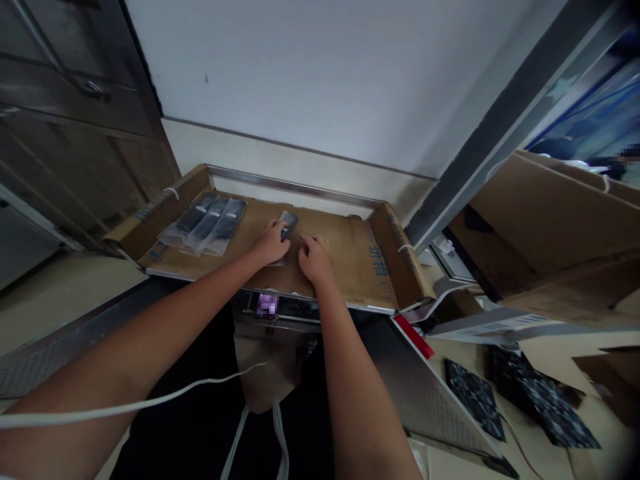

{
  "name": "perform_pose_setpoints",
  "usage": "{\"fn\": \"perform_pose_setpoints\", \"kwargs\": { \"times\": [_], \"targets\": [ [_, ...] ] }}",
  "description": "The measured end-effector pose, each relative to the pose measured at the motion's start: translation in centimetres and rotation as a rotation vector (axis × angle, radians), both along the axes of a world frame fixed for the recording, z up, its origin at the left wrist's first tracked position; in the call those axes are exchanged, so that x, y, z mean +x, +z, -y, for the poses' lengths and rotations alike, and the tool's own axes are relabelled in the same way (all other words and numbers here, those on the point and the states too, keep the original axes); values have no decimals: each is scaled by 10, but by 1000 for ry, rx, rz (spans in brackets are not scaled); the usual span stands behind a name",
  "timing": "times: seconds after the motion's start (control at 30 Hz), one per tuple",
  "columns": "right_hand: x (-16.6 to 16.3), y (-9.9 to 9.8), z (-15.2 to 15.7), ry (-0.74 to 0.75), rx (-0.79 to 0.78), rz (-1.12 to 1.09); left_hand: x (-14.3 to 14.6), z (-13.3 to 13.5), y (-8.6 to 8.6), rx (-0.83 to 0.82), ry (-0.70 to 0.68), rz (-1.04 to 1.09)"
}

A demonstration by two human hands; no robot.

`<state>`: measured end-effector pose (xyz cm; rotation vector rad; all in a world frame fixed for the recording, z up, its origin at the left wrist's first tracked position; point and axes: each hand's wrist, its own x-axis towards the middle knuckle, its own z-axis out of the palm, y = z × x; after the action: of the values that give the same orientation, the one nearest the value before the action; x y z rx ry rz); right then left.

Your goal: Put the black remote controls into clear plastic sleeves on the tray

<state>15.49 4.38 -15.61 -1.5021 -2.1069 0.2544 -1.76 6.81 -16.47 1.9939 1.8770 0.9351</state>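
Note:
My left hand [273,243] is closed on a dark item in a clear plastic sleeve [290,219] near the middle of the cardboard-lined tray [350,267]. Part of the sleeve shows below the hand, and the fingers cover the rest. Just to the right, my right hand [315,257] rests low over the cardboard with its fingers apart and holds nothing that I can see. Several similar dark items in clear sleeves [215,223] lie side by side at the tray's left, each with a small pale band.
Cardboard walls edge the tray left and right, with a white wall [300,80] behind. A wooden door [65,120] is at the left. To the right stand a metal post [500,113] and a large cardboard box [560,233]. A white cord [150,403] crosses at lower left.

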Motion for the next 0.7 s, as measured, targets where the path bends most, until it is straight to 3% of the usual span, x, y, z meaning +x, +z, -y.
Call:
{"fn": "perform_pose_setpoints", "kwargs": {
  "times": [0.17, 0.3, 0.43, 0.53, 0.63, 0.7],
  "targets": [
    [0, -3, -2, -20, -30, -60, -38, 15, 9, -1, 117, -243],
    [-1, -5, 1, -48, -14, -75, -65, 31, 12, 4, 106, -465],
    [-1, -5, -4, -73, -10, -131, -75, 28, 19, -60, 111, -508],
    [4, 3, -8, -72, -101, -277, -85, 33, 36, -129, 81, -490],
    [18, 20, 18, -89, -229, -531, -98, 70, 51, -116, -19, -385],
    [33, 30, 64, -188, -280, -670, -100, 107, 51, -65, -62, -283]
  ]
}}
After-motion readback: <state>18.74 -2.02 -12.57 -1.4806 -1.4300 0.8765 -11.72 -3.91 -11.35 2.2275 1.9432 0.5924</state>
